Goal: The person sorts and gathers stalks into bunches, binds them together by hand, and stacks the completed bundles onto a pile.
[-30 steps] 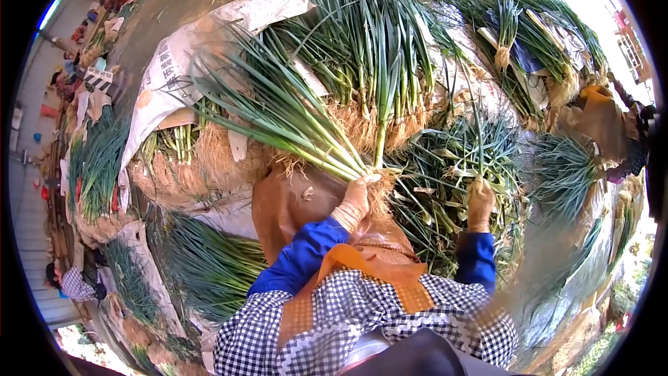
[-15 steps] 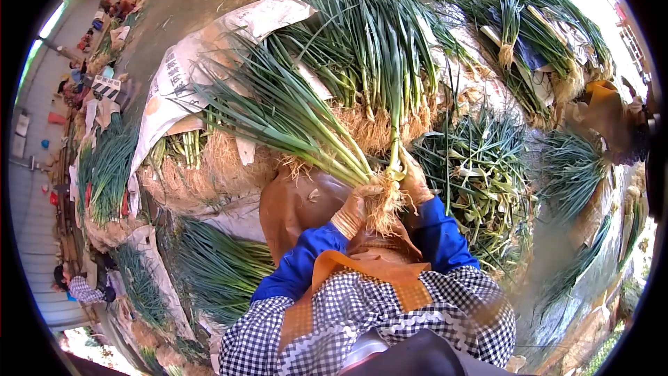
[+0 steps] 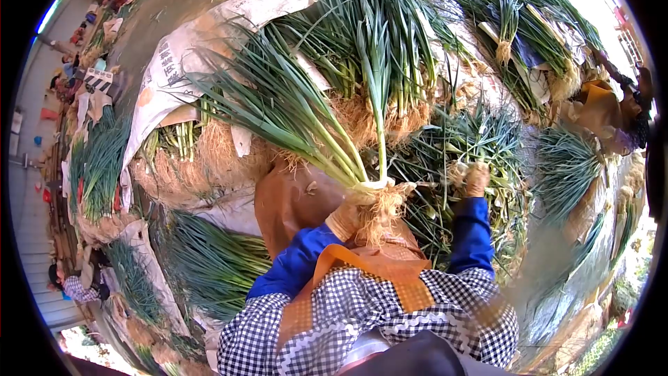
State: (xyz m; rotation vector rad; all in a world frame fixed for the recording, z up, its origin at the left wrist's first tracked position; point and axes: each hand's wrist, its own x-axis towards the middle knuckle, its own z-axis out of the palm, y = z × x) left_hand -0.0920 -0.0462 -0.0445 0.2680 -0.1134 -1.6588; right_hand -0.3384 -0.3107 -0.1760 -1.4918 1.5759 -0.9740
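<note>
One bunch of green onions [image 3: 321, 141] over the brown apron [image 3: 278, 198], left hand [image 3: 344, 221] clasping it near the roots [image 3: 379, 217]; probably light, leaves bruisable, best held by firmer stem bases [image 3: 356, 175]; right hand [image 3: 477, 179] at leaf heap [image 3: 495, 202], grip unclear.

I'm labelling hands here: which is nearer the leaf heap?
Right. The right hand is over the leaf heap; the left hand, left of it, holds a green-onion bundle.

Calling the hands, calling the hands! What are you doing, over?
Left hand closed on leafy bunch, near its roots. Right hand at leaf heap, grip unclear. Heap close beside roots, over.
</note>
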